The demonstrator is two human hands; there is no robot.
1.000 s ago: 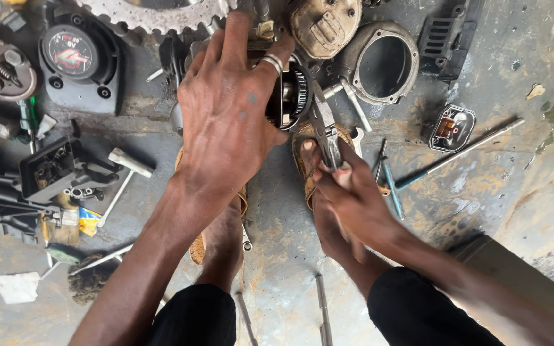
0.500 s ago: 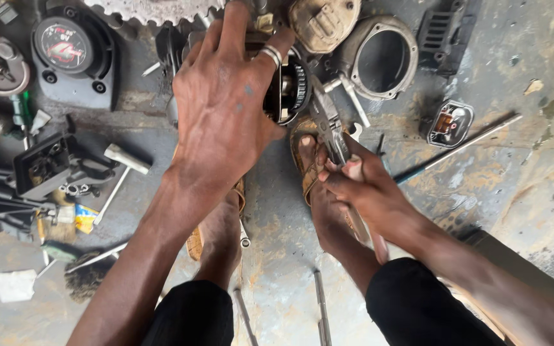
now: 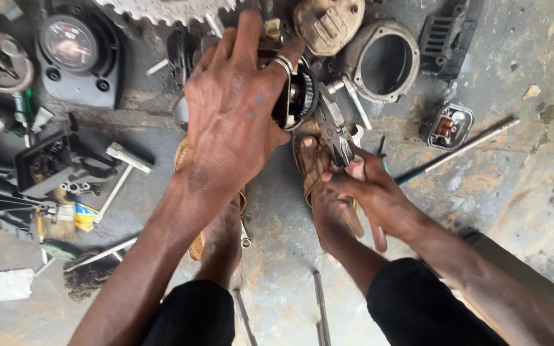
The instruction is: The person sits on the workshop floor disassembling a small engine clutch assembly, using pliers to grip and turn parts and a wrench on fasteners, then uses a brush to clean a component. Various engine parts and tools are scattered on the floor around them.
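Left hand: I see my left hand (image 3: 238,115) reaching forward, arm stretched from the lower left, palm down, fingers spread and curled over a round engine part (image 3: 296,96), gripping it from above; a ring shows on one finger.
Right hand: my right hand (image 3: 370,189) comes in from the lower right, wrist bent inward, fingers closed around the handles of the pliers (image 3: 335,131).
Pliers: the tool points away from the right hand toward the engine part, its nose just beside that part's right edge; whether it touches I cannot tell.
Engine part: dark, round, with metal showing inside, lying under the left hand's fingertips and just ahead of the right hand.
Feet: two sandalled feet below both hands, the right hand resting over the right foot (image 3: 322,192).
Beyond the left hand: a toothed sprocket (image 3: 168,9) and a round gauge in a black housing (image 3: 75,48).
Beyond the right hand: an oval metal cover (image 3: 383,61) and a tan cap (image 3: 328,22).
Right of the right hand: a long thin rod (image 3: 460,150) on the stained concrete floor (image 3: 514,211), well apart.
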